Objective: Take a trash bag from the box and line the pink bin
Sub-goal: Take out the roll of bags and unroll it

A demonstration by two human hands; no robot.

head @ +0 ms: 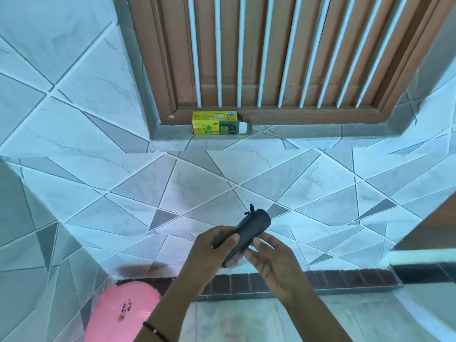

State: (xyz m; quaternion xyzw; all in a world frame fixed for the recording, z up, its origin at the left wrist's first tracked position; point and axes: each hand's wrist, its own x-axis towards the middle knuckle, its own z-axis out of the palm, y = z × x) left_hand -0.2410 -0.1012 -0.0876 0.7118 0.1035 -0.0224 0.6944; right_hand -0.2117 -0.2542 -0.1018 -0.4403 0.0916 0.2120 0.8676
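We face a tiled wall (74, 99) with grey and white triangular patterns, and set into it is a brown wooden window frame (283, 114) with white vertical bars (240, 50). Below the frame runs a tiled ledge (246, 169) that widens toward us, edged at the near side by a strip of dark red tiles (320, 280).

At the lower left we see the pink bin (121, 312), only partly in view, with a small dark mark on its side. Our left forearm crosses just beside it, and a thin dark bracelet (154, 330) sits on that wrist.

On the far part of the ledge, right against the bottom of the window frame, the yellow and green box (216, 123) lies on its long side, its right end flap open. It is well apart from our hands.

In front of us we hold a black roll of trash bags (246, 233), tilted with its upper end away and to the right, a loose bit of plastic sticking out at that end. Our left hand (212, 253) grips the roll from the left, its fingers (233, 240) curled round it. Our right hand (274, 260) touches the lower part of the roll from the right, its fingers (261, 243) loosely bent against it.
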